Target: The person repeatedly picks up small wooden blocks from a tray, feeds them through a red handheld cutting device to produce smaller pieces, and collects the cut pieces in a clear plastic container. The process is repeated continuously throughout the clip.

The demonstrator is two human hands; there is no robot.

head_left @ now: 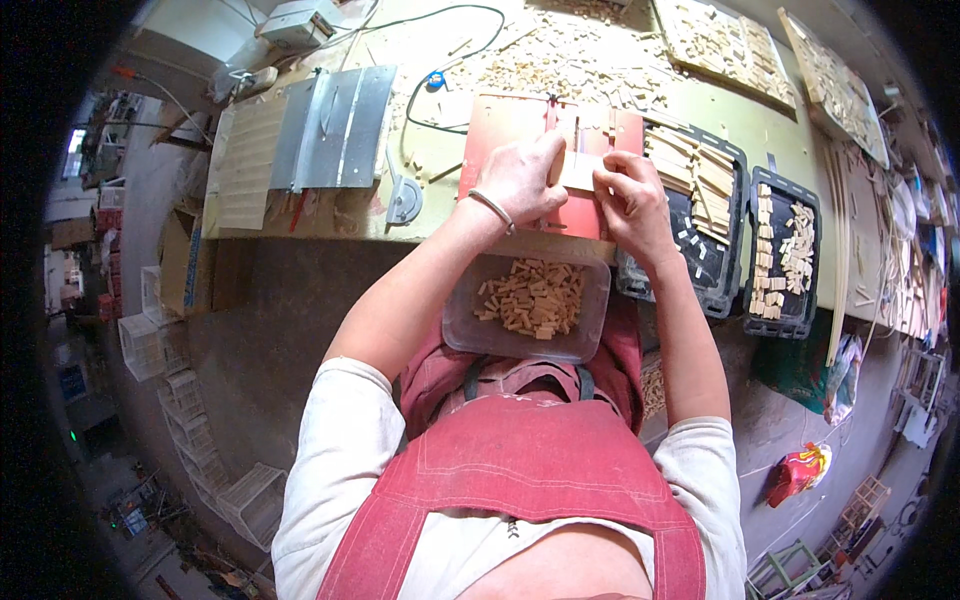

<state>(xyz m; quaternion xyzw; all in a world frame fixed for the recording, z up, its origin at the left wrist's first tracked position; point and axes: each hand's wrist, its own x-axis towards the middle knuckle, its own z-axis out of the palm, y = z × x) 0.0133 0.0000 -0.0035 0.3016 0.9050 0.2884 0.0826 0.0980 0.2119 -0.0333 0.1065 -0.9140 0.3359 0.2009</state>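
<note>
Down at the workbench, both hands meet over a red board [500,125] that lies flat on the green-topped table [700,105]. The left hand [520,180], a thin bangle [492,208] at its wrist, rests palm-down on the board with its fingers curled over a pale wooden piece [578,172], pressing it against the red surface. The right hand [632,200] sits just beside it, fingers bent and pinching the same wooden piece from the right edge, so the two hands touch it from either side. Just below the board, at the table's edge and over the person's lap, sits a clear plastic tub [460,320] with a heap of small cut wooden blocks [533,298] in it. To the right of the hands are two black trays: the nearer black tray [725,295] holds longer wooden slats and a few small bits, the farther black tray [810,260] holds short blocks in loose rows. To the left of the board lies a grey metal saw table [335,125], with a stack of pale wooden sheets [245,160] beside it. Loose wood offcuts [560,55] are scattered across the far part of the table.
</note>
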